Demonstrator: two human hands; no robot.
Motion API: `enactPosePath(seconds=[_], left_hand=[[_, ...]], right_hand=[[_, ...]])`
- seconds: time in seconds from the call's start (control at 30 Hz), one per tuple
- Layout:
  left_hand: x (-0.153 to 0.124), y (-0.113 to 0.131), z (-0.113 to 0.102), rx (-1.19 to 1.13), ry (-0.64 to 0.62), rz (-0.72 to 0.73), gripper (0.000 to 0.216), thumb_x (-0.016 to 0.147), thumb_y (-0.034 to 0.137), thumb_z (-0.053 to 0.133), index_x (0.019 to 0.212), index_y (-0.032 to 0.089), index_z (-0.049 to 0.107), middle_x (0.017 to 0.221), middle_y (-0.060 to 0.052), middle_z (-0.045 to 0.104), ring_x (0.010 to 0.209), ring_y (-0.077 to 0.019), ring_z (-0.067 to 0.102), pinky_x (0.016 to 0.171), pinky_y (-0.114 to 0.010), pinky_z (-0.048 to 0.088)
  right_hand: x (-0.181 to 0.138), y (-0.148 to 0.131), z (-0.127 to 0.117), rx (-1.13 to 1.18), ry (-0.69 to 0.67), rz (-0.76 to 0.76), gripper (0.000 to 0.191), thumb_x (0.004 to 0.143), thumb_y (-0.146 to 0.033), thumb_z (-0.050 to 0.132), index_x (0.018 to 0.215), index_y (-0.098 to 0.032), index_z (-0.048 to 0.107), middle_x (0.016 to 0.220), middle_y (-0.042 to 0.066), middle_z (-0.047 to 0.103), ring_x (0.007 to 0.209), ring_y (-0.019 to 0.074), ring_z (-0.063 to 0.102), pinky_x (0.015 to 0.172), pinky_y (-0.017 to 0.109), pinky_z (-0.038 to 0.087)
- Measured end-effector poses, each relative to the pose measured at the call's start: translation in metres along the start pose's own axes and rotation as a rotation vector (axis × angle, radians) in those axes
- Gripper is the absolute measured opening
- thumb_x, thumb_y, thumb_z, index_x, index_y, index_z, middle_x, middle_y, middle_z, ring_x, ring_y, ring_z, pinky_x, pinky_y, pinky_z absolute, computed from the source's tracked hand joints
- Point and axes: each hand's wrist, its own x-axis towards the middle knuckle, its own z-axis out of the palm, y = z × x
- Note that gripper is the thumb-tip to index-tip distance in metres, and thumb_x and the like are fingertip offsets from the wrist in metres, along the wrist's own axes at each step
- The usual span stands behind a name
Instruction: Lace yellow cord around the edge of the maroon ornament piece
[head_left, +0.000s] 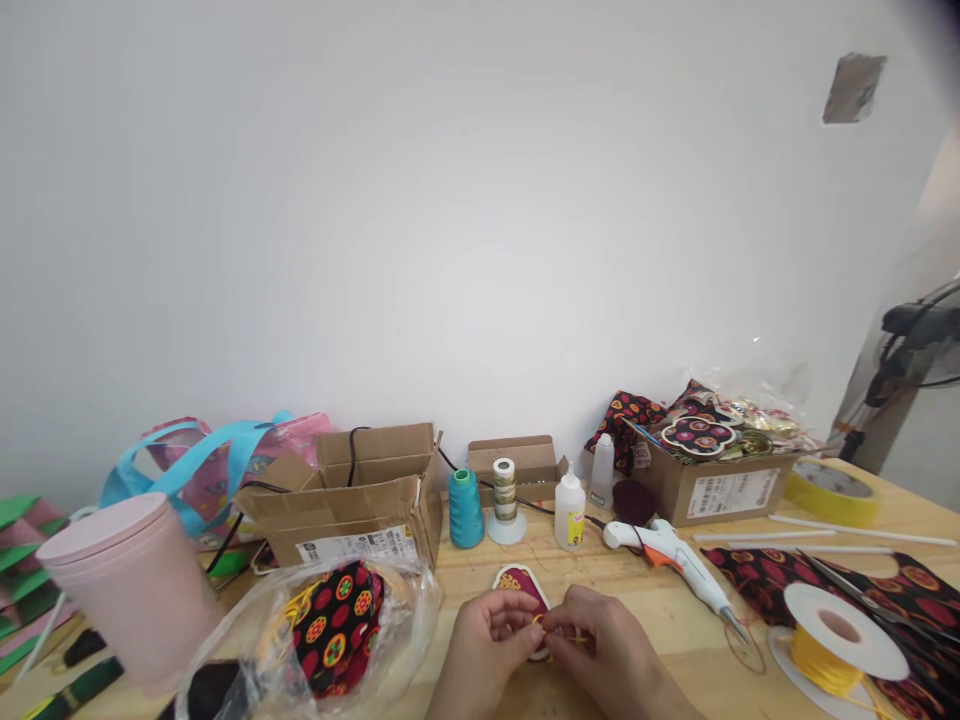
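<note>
My left hand (487, 645) and my right hand (600, 645) meet low in the middle of the view, fingertips pinched close together. Between them runs a thin yellow cord (538, 622), and both hands grip it. Just behind and under the fingers is a dark red fabric piece (529, 585) with a gold pattern and a pale border. My fingers hide much of that piece, so I cannot tell whether the cord passes through it. A spool of yellow cord (817, 660) lies at the lower right.
A white glue gun (690, 565) lies right of my hands, near scissors (862, 590). Behind stand a teal thread cone (466, 510), a glue bottle (570, 512) and cardboard boxes (345, 525). At left are a plastic bag (405, 625) with patterned fabric and a pink bin (135, 600).
</note>
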Motion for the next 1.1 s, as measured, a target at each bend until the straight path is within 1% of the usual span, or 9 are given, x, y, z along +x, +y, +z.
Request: enactPosePath(seconds=[0.2,0.33,0.47,0.63,0.7,0.8,0.9,1.0,1.1], left_hand=[[0.001,-0.003,0.0,0.007,-0.022,0.009,0.024,0.052,0.016,0.069,0.073,0.01,0.059,0.055,-0.001,0.062,0.054,-0.0123,0.056,0.055,-0.023,0.043],[0.001,-0.006,-0.001,0.062,-0.027,0.01,0.024,0.053,0.017,0.068,0.074,0.011,0.058,0.056,-0.002,0.064,0.055,-0.0141,0.058,0.057,-0.026,0.044],[0.001,-0.008,-0.001,0.109,-0.025,0.011,0.024,0.053,0.016,0.067,0.075,0.011,0.058,0.057,-0.003,0.064,0.056,-0.0153,0.058,0.059,-0.026,0.044],[0.002,-0.01,-0.002,0.09,-0.037,0.026,0.026,0.054,0.017,0.067,0.078,0.011,0.058,0.06,-0.003,0.065,0.058,-0.0162,0.059,0.06,-0.028,0.045],[0.002,-0.011,-0.002,0.089,-0.036,0.033,0.026,0.055,0.017,0.066,0.079,0.011,0.058,0.061,-0.004,0.065,0.059,-0.0166,0.059,0.06,-0.028,0.045],[0.002,-0.011,-0.002,0.084,-0.041,0.03,0.024,0.056,0.017,0.065,0.078,0.011,0.059,0.059,-0.003,0.065,0.058,-0.0159,0.059,0.06,-0.027,0.045],[0.002,-0.011,-0.001,0.094,-0.044,0.021,0.024,0.054,0.017,0.066,0.076,0.011,0.059,0.057,-0.002,0.064,0.058,-0.0152,0.059,0.06,-0.026,0.044],[0.002,-0.009,0.001,0.106,-0.037,0.012,0.024,0.052,0.018,0.068,0.074,0.011,0.06,0.056,-0.002,0.065,0.056,-0.0147,0.059,0.058,-0.024,0.043],[0.001,-0.007,0.001,0.096,-0.03,-0.01,0.025,0.051,0.02,0.069,0.072,0.011,0.06,0.057,-0.003,0.065,0.055,-0.0146,0.058,0.056,-0.023,0.042]], right_hand=[[0.0,-0.01,-0.003,0.14,-0.067,0.058,0.023,0.074,-0.021,0.044,0.069,-0.023,0.066,0.063,0.0,0.055,0.062,0.0121,0.052,0.053,0.019,0.035],[0.001,-0.01,-0.004,0.196,-0.068,0.095,0.02,0.072,-0.024,0.048,0.068,-0.022,0.068,0.063,0.001,0.055,0.064,0.0139,0.051,0.054,0.021,0.034],[0.003,-0.005,-0.003,0.226,-0.03,0.074,0.019,0.07,-0.02,0.05,0.065,-0.02,0.068,0.065,0.002,0.052,0.064,0.0138,0.05,0.052,0.02,0.035],[0.002,-0.007,-0.004,0.229,-0.01,0.037,0.017,0.069,-0.021,0.052,0.06,-0.018,0.067,0.069,0.002,0.053,0.07,0.0147,0.051,0.06,0.021,0.037],[0.002,-0.009,-0.005,0.226,-0.007,0.021,0.018,0.07,-0.022,0.052,0.06,-0.018,0.066,0.07,0.002,0.053,0.071,0.0146,0.051,0.06,0.021,0.038],[0.003,-0.008,-0.005,0.229,0.0,0.021,0.021,0.07,-0.017,0.049,0.057,-0.018,0.065,0.071,0.002,0.053,0.071,0.014,0.051,0.06,0.021,0.038],[0.003,-0.009,-0.005,0.218,0.016,0.036,0.021,0.067,-0.013,0.049,0.055,-0.018,0.065,0.071,0.002,0.053,0.071,0.0141,0.051,0.061,0.022,0.038],[0.003,-0.012,-0.004,0.219,0.066,0.048,0.016,0.062,-0.012,0.051,0.054,-0.017,0.064,0.07,0.003,0.051,0.069,0.015,0.05,0.06,0.023,0.037],[0.003,-0.013,-0.002,0.329,0.089,0.068,0.01,0.058,-0.014,0.054,0.049,-0.015,0.059,0.067,0.002,0.047,0.066,0.0149,0.047,0.057,0.023,0.037]])
